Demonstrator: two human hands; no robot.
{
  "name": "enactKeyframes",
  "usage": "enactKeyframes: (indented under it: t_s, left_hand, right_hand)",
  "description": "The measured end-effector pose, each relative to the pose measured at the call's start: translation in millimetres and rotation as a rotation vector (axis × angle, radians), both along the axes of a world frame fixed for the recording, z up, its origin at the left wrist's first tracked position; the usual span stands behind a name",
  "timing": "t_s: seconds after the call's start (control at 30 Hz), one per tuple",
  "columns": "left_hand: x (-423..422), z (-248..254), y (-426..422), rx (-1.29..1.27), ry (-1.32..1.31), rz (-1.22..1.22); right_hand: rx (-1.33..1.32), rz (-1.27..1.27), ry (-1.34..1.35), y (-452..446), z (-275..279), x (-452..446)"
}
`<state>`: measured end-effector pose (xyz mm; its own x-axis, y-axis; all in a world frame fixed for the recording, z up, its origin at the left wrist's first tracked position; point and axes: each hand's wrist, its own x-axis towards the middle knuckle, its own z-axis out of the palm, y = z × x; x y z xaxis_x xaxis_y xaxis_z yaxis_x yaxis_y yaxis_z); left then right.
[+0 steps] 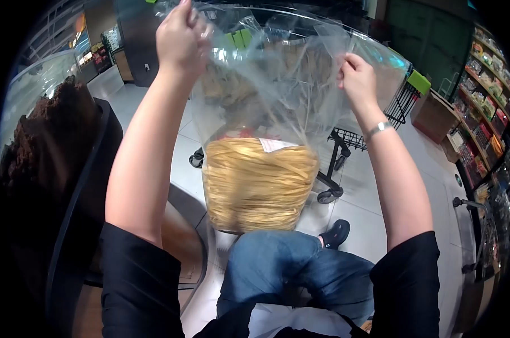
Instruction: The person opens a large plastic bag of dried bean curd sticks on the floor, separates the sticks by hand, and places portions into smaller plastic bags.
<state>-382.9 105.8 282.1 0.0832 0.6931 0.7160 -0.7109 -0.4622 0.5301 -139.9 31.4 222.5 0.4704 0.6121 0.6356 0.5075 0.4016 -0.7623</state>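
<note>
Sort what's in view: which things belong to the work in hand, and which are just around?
In hand:
- left hand and right hand, gripping the bag
- clear plastic bag
- yellow strips inside it

Just around:
- wheeled cart
- cardboard box
- stocked shelves
- dark crumbly heap

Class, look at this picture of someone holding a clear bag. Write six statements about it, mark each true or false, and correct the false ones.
1. The left hand holds the clear bag. True.
2. The strands in the bag are blue. False: they are yellow.
3. A silver band circles the right wrist. True.
4. The right hand is empty. False: it holds the bag too.
5. The floor has pale tiles. True.
6. The shoe in view is white. False: it is dark.
</note>
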Motion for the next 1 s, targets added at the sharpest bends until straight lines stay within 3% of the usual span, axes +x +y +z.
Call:
enactKeyframes:
  t_s: [0.03, 0.1, 0.13, 0.17, 0.2, 0.33, 0.4, 0.47, 0.53, 0.6, 0.67, 0.73, 0.9, 1.0]
  left_hand:
    - [-9, -13, -15, 0.074, -0.022, -0.115]
    - [-26, -42, -56, -0.038, -0.091, -0.052]
    - [-45, -67, -70, 0.063, 0.005, -0.22]
    - [-54, -93, -91, -0.024, -0.1, -0.239]
    - [-67, -121, -107, 0.046, -0.053, -0.305]
    - [-85, -196, -163, -0.015, 0.091, -0.097]
    - [-84, -229, -185, -0.219, 0.049, -0.156]
    - [-80, -247, -201, -0.281, 0.118, -0.273]
    - [-75, -242, -201, -0.273, 0.184, -0.233]
    - [-73, -233, -196, -0.313, 0.131, -0.27]
    - [-69, -233, -191, -0.3, 0.15, -0.297]
    - [-64, -243, -180, -0.205, 0.214, -0.269]
    - [-62, -294, -143, -0.732, 0.217, -0.121]
    - [-55, -308, -134, -0.834, 0.216, 0.028]
  right_hand:
    - [-0.035, -0.011, -0.023, -9, -6, -6]
    - [0.086, 0.021, -0.251, -29, -26, -10]
    - [0.093, 0.025, -0.251, -40, -36, -12]
    - [0.043, 0.079, -0.221, -54, -48, -14]
    - [-0.01, 0.135, -0.192, -67, -60, -16]
    - [-0.061, 0.247, -0.219, -101, -93, -23]
    - [-0.12, 0.189, -0.579, -112, -96, -24]
    - [0.131, 0.243, -0.355, -117, -98, -41]
    - [0.376, 0.278, -0.384, -133, -76, -56]
    - [0.336, 0.48, -0.783, -152, -54, -77]
    - [0.008, 0.909, -0.777, -158, -64, -105]
    - [0.005, 0.754, -1.156, -161, -76, -127]
    - [-0.22, 0.504, -1.267, -140, -114, -115]
    - [-0.397, 0.356, -1.28, -134, -129, -105]
